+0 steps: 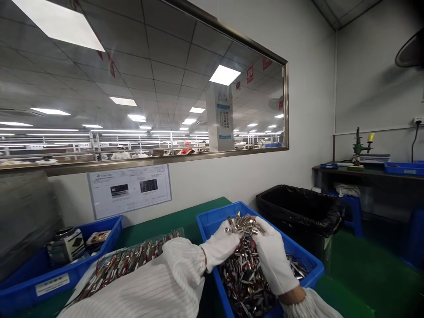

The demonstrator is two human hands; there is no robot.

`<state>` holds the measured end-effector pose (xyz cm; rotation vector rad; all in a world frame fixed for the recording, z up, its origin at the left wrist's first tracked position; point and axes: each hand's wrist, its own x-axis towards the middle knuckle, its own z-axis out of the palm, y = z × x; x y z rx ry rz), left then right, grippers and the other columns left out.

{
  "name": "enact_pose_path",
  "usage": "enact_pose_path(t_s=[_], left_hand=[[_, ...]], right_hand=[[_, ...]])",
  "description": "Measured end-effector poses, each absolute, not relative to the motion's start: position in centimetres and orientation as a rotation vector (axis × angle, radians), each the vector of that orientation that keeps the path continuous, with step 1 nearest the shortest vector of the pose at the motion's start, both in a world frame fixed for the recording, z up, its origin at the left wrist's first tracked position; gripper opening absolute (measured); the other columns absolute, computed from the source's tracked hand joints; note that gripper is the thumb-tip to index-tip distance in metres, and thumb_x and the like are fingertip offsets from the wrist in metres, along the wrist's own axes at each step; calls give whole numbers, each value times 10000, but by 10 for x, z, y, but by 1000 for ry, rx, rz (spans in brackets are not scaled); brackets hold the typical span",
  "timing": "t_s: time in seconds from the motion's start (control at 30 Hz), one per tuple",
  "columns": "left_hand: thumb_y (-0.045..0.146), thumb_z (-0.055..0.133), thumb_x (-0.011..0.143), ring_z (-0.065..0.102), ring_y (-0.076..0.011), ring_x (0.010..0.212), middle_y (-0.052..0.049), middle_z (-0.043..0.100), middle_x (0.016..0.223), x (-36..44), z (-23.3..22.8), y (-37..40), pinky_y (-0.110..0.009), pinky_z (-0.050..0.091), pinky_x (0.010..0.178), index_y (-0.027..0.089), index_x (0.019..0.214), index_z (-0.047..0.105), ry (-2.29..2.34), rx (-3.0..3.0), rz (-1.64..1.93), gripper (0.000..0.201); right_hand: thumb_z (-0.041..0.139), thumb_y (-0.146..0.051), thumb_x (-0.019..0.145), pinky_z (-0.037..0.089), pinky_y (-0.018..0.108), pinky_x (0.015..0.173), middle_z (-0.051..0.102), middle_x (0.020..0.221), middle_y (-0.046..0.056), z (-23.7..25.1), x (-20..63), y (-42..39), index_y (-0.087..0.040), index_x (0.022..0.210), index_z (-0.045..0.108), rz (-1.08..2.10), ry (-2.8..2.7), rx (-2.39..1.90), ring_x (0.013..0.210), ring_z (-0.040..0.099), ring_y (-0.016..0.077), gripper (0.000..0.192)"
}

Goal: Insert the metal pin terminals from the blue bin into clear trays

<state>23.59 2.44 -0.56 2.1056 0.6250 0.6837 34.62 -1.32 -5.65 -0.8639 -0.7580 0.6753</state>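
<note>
Over a blue bin (217, 216), both my hands in white gloves cup a heap of small shiny metal tubes (243, 223). My left hand (221, 247) has its fingers curled round the heap from the left. On the other side, my right hand (270, 249) closes in on the same tubes, its fingertips partly hidden. Beneath them the bin holds a large pile of silvery metal pieces (241, 278) with reddish bits among them. To the left of my sleeve, a clear tray (180, 231) carries rows of thin metal parts with red pieces.
At the left stands another blue bin (119, 223) with a jar (68, 245) in it. Behind the right of my bin is a black-lined trash can (298, 207). A green hand press (357, 150) stands on the far table. A printed sheet (129, 190) hangs on the wall.
</note>
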Motion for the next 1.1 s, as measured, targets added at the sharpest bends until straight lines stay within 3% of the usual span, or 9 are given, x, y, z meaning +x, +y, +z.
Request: enact_pose_path(t_s=[0.1, 0.3, 0.47, 0.6, 0.83, 0.9, 1.0, 1.1], left_hand=[[309, 409, 718, 463, -113, 634, 5, 533, 656, 226, 6, 21, -218, 372, 605, 164, 722, 529, 557, 2257, 620, 188], [423, 477, 653, 340, -60, 352, 44, 403, 453, 181, 21, 10, -191, 264, 336, 170, 564, 454, 676, 2148, 245, 269], [415, 555, 596, 264, -27, 324, 52, 398, 510, 149, 17, -15, -163, 204, 303, 186, 625, 458, 910, 1624, 302, 250], [338, 519, 647, 231, -14, 337, 61, 332, 501, 128, 18, -34, -146, 187, 316, 154, 637, 479, 915, 1262, 296, 189], [163, 430, 727, 183, -1, 314, 90, 225, 455, 73, 39, -50, -125, 137, 306, 131, 704, 429, 473, 703, 655, 40], [141, 387, 758, 178, 0, 315, 91, 207, 453, 57, 47, -54, -125, 142, 313, 126, 730, 415, 305, 641, 768, 42], [124, 347, 783, 166, -8, 317, 88, 192, 451, 38, 57, -61, -132, 138, 318, 133, 763, 403, 244, 644, 885, 60], [113, 320, 795, 175, -12, 323, 85, 189, 454, 24, 61, -66, -133, 139, 328, 136, 817, 400, 243, 655, 932, 86]], right_hand=[[611, -205, 563, 233, 156, 330, 520, 513, -36, -59, 344, -15, -140, 740, 545, 766, -799, -788, 348, 329, 30, 200], [648, -320, 558, 264, 166, 371, 431, 485, -50, -49, 324, -36, -139, 670, 510, 1146, -1011, -678, 382, 323, 32, 254], [645, -351, 560, 228, 152, 355, 419, 498, -53, -43, 304, -49, -148, 658, 475, 1238, -1100, -669, 401, 328, 36, 282], [623, -363, 577, 189, 155, 327, 454, 502, -50, -50, 299, -47, -148, 682, 476, 1230, -1137, -723, 335, 282, 16, 280], [571, -317, 618, 311, 217, 389, 488, 460, -36, -58, 309, -32, -163, 806, 530, 716, -983, -1148, 395, 408, 95, 247], [563, -320, 619, 399, 273, 531, 583, 604, 11, -56, 297, -35, -182, 813, 567, 465, -1073, -1292, 550, 514, 157, 238], [553, -270, 620, 380, 321, 766, 618, 837, 33, -55, 268, -45, -237, 778, 611, 130, -1393, -1264, 801, 537, 217, 171], [532, -190, 625, 394, 301, 753, 620, 848, 16, -63, 238, -45, -293, 787, 610, 53, -1872, -1129, 823, 533, 205, 208]])
